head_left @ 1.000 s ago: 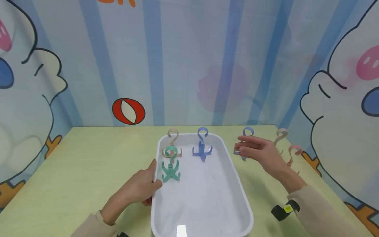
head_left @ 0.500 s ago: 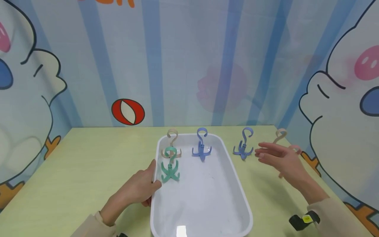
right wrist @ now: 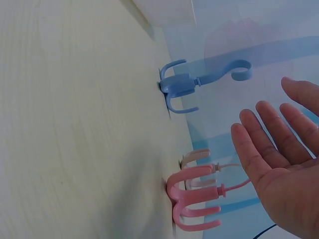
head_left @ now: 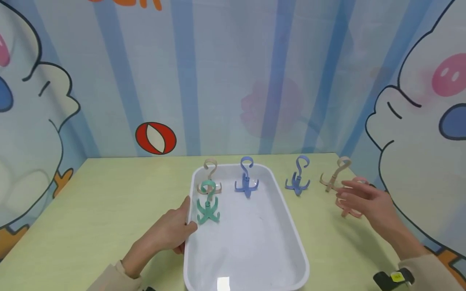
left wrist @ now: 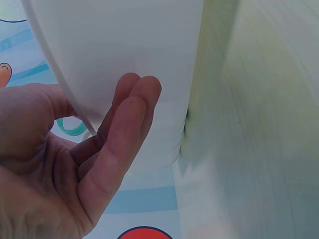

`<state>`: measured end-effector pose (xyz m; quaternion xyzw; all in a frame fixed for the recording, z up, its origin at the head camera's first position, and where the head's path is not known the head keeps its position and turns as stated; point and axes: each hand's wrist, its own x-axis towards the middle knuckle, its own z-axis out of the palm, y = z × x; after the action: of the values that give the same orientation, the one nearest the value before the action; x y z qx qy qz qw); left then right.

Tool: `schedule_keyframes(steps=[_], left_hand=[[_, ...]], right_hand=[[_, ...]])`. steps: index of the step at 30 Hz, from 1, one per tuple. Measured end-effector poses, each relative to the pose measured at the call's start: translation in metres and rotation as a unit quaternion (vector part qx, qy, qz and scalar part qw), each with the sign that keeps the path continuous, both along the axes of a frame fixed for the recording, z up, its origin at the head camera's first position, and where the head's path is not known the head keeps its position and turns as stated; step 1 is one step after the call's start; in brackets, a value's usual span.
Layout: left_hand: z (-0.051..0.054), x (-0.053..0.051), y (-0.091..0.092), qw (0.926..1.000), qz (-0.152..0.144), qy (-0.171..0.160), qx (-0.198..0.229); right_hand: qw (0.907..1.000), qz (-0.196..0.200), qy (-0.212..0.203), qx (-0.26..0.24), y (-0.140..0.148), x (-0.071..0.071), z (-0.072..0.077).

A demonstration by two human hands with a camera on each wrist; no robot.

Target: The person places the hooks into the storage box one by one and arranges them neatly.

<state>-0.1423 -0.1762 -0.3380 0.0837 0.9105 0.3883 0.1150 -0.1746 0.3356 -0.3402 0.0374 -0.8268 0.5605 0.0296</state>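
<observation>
1. Left hand [head_left: 174,228] grips the tray [head_left: 247,250] by its left rim.
2. Right hand [head_left: 367,204], nearer the pink hook [right wrist: 199,196], is empty, fingers extended.
3. That hook stands upright on the table [head_left: 91,210], just beyond those fingers; contact cannot be told.
4. Beige hook [head_left: 330,184]: farther, leftward.

I'm looking at a small dressed-up booth, set out like a play corner or little filming set; what building it stands in, I can't tell. Printed cloth [head_left: 218,81] encloses the table [head_left: 109,210] at the back and both sides, pale blue with darker stripes, and slight creases give it away as hung fabric. A plump white left-hand cartoon figure [head_left: 29,169] faces a matching right-hand cartoon figure [head_left: 411,161], with a red ball shape [head_left: 155,138] and cut-off orange lettering [head_left: 127,2] between. The tabletop is plain yellow-green with faint wood grain.
</observation>
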Motion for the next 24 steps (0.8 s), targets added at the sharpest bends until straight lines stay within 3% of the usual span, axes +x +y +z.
schedule_keyframes(steps=[3,11,18,24], left_hand=[[0.000,0.000,0.000,1.0000,0.001,-0.001,-0.001],[0.000,0.000,0.001,1.0000,0.000,-0.001,0.001],[0.000,-0.001,0.001,1.0000,-0.002,-0.001,0.000],[-0.001,0.000,0.000,1.0000,-0.004,0.000,0.001]], right_hand=[[0.9999,-0.011,0.000,-0.001,0.008,0.004,-0.001],[0.9951,-0.017,-0.003,-0.097,0.032,0.007,-0.010],[0.9786,-0.001,0.018,-0.205,0.048,0.009,-0.013],[0.9718,0.001,0.024,-0.235,0.054,0.007,-0.014]])
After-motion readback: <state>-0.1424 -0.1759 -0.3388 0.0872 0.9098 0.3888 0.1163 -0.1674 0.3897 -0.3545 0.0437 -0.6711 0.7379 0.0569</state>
